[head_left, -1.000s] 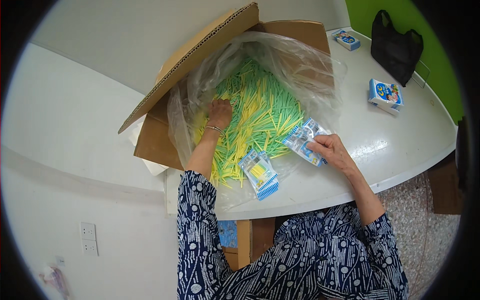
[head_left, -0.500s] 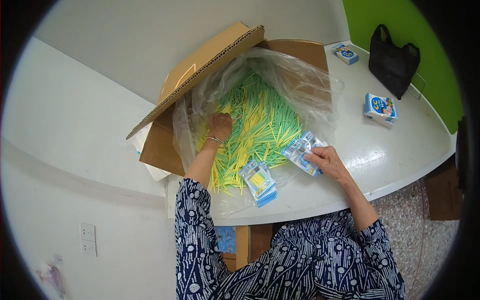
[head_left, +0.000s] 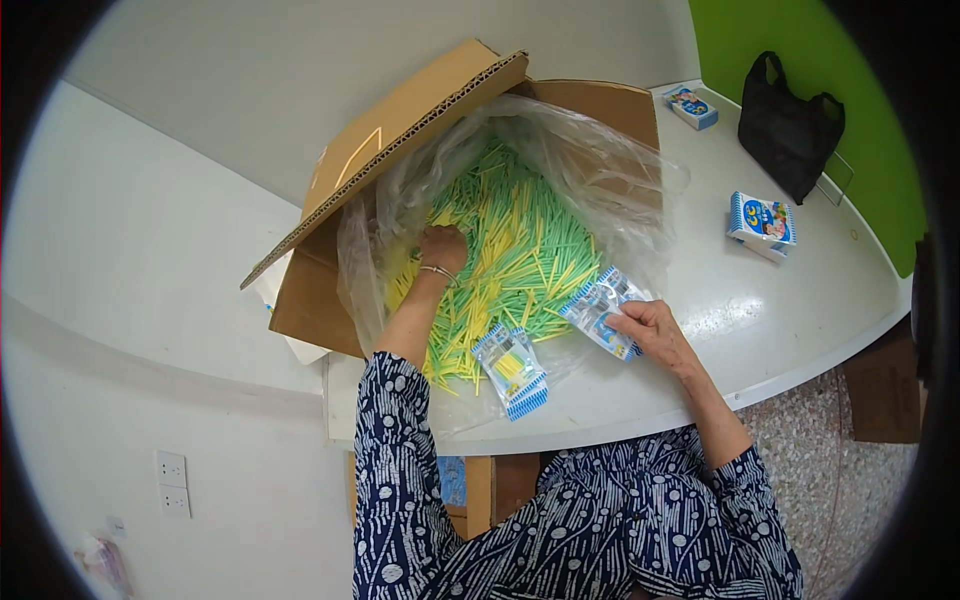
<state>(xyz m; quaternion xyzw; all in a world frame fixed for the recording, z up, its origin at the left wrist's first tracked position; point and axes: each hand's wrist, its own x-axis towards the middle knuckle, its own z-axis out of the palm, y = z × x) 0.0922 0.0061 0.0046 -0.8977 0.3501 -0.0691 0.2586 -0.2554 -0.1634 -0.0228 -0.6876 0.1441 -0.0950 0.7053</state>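
Note:
A large loose pile of thin yellow and green sticks (head_left: 520, 230) spills from a clear plastic liner (head_left: 375, 225) inside an open cardboard box (head_left: 315, 295). At the left side of the pile, my left hand (head_left: 443, 248) reaches in among the sticks with its fingers curled down; what they hold is hidden. My right hand (head_left: 655, 335) pinches clear, blue-printed plastic packets (head_left: 602, 310) at the pile's right front edge. Between my arms lie overlapping packets (head_left: 511, 368) of the same kind, the top one with yellow and green sticks showing in it.
At the right of the white table (head_left: 800, 315) a blue-and-white package (head_left: 762, 222) lies, with a similar one (head_left: 690, 108) farther back. A black plastic bag (head_left: 790, 130) is by the green wall panel (head_left: 850, 140). The box's raised flap (head_left: 400, 130) stands on the left.
The whole view has shifted slightly. My left hand stays among the sticks with little movement, and my right hand still holds the packets.

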